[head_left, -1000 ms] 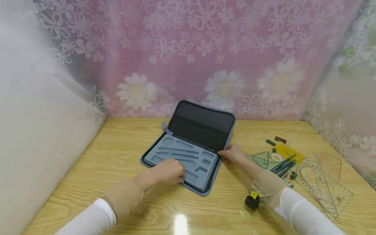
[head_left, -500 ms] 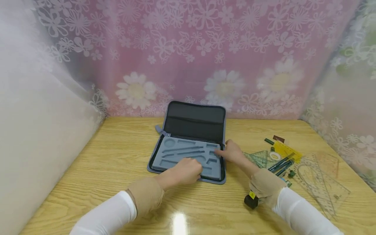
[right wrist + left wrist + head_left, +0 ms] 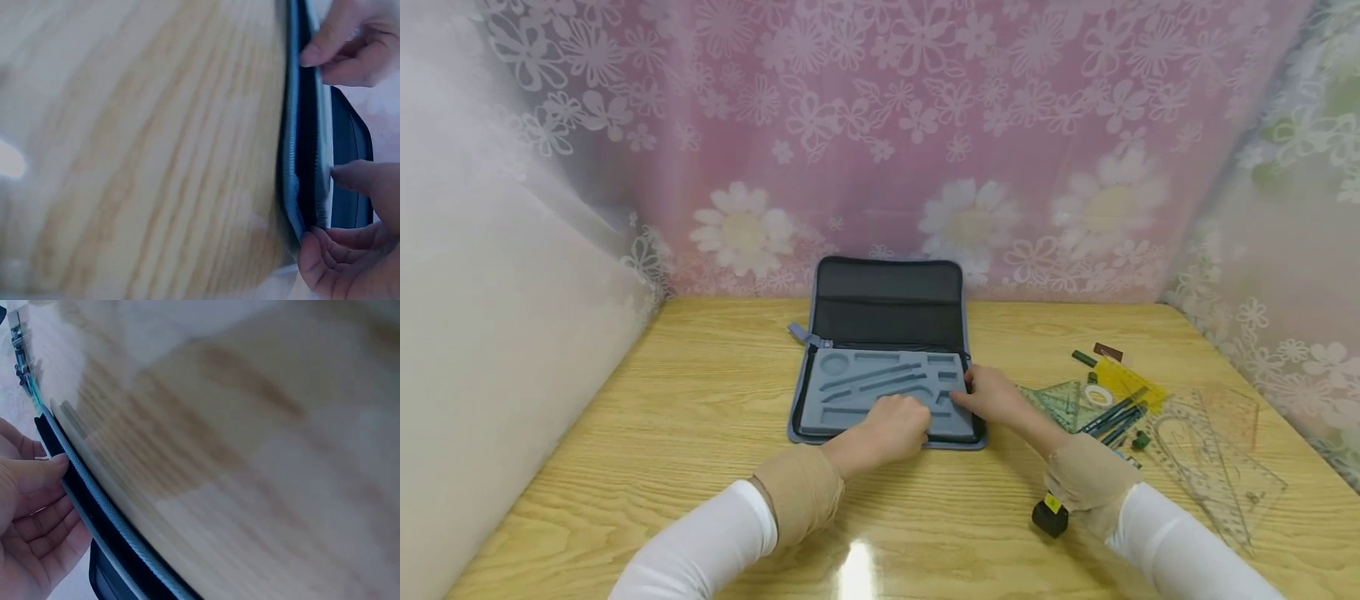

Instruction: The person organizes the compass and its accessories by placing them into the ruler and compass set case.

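Note:
A zippered case with a dark lining lies open on the wooden table, its lid leaning up at the back. Inside sits a grey molded insert with several shaped recesses. My left hand pinches the insert's front edge; in the left wrist view the thumb lies at the gap between insert and zippered rim. At the right side, my right hand grips the case's edge. The right wrist view shows that thumb on the insert and the other fingers at the case's corner. Both hands' undersides are partly hidden.
Right of the case lie green set squares, dark pencils, a white tape ring, a yellow ruler and clear drawing templates. A black-and-yellow object is beside my right wrist. A floral curtain hangs behind the table.
The case has turned from a slant to nearly square with the table. My left hand has moved right along its front edge; the right hand has shifted only slightly along its side.

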`<control>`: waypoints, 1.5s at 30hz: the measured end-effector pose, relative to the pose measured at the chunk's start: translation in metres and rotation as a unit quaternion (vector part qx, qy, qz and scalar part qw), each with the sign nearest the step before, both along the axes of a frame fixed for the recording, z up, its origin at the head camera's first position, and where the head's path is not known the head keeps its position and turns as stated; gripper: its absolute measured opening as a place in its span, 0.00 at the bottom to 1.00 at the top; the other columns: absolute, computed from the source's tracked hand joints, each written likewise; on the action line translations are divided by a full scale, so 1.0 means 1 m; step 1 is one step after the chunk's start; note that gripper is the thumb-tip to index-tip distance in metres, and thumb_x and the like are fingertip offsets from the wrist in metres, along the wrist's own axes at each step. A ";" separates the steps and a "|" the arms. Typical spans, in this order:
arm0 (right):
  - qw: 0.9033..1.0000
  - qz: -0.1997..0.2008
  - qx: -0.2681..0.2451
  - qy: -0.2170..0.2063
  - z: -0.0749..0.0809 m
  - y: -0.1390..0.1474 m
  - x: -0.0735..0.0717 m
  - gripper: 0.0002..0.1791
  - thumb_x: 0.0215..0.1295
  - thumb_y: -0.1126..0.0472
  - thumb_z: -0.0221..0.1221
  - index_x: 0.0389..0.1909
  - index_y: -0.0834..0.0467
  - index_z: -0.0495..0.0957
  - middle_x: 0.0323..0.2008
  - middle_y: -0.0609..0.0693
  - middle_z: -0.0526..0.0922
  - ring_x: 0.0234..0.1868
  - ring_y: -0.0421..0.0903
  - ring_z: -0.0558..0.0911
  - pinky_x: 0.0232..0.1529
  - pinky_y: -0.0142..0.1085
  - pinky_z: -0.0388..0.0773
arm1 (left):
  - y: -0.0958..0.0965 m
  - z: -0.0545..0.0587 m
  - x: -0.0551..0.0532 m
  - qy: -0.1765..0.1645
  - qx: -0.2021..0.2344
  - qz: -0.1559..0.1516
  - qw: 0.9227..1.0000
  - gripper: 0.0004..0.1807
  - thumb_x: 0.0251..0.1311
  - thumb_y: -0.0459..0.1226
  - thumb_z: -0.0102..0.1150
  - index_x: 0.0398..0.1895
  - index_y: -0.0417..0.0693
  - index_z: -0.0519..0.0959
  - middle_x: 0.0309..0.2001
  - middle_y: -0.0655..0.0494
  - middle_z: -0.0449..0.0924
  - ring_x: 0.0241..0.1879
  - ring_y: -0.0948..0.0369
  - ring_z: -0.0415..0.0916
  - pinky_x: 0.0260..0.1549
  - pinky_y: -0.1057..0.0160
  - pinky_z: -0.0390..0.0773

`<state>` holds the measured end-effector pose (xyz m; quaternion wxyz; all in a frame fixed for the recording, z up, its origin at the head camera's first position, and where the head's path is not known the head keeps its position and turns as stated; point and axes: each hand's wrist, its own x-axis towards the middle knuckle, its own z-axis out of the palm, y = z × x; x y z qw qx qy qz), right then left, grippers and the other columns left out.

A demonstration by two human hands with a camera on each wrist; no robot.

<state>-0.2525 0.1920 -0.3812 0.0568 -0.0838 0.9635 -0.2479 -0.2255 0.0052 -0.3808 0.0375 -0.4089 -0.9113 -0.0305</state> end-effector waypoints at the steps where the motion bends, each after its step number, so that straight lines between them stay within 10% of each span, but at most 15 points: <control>1: 1.000 0.003 0.002 0.000 0.000 0.000 0.001 0.21 0.62 0.56 0.59 0.43 0.73 0.71 0.18 0.50 0.72 0.17 0.41 0.68 0.20 0.32 0.64 | 0.000 0.000 0.000 0.001 0.001 0.001 1.000 0.08 0.55 0.38 0.64 0.20 0.51 0.81 0.19 0.61 0.75 0.19 0.66 0.73 0.16 0.70 0.71; 19: 1.000 -0.007 0.010 0.002 -0.006 0.000 -0.005 0.14 0.64 0.57 0.56 0.32 0.65 0.66 0.19 0.51 0.67 0.18 0.44 0.66 0.20 0.32 0.62 | 0.003 0.000 -0.002 -0.029 -0.010 0.017 0.999 0.06 0.56 0.40 0.63 0.26 0.50 0.82 0.25 0.59 0.77 0.26 0.65 0.75 0.22 0.69 0.74; 23: 1.000 0.002 0.012 0.014 -0.007 -0.001 -0.006 0.13 0.64 0.58 0.56 0.32 0.65 0.67 0.18 0.50 0.67 0.17 0.43 0.66 0.20 0.33 0.62 | -0.023 0.007 -0.007 -0.053 0.037 0.035 0.997 0.11 0.55 0.45 0.64 0.33 0.47 0.83 0.31 0.57 0.78 0.31 0.62 0.76 0.27 0.67 0.76; 30: 1.000 0.012 0.006 0.019 -0.005 0.005 -0.006 0.14 0.65 0.58 0.56 0.37 0.69 0.70 0.17 0.50 0.70 0.16 0.42 0.66 0.19 0.33 0.63 | -0.104 0.019 -0.037 -0.140 0.054 0.172 0.973 0.39 0.48 0.52 0.68 0.57 0.34 0.71 0.54 0.40 0.72 0.55 0.46 0.68 0.52 0.51 0.70; 35: 1.000 0.013 0.007 0.020 -0.004 0.007 -0.006 0.14 0.65 0.59 0.55 0.39 0.68 0.71 0.16 0.50 0.70 0.16 0.42 0.66 0.19 0.33 0.63 | -0.130 0.012 -0.035 -0.220 0.022 0.163 0.962 0.43 0.45 0.49 0.71 0.59 0.30 0.67 0.58 0.36 0.67 0.58 0.44 0.65 0.54 0.50 0.67; 45: 1.000 0.014 0.012 0.021 -0.003 0.012 -0.009 0.11 0.65 0.60 0.55 0.36 0.66 0.72 0.15 0.48 0.69 0.16 0.41 0.66 0.19 0.32 0.63 | -0.127 0.011 -0.030 -0.197 0.035 0.160 0.967 0.39 0.45 0.45 0.72 0.57 0.28 0.70 0.57 0.35 0.68 0.57 0.44 0.66 0.55 0.51 0.68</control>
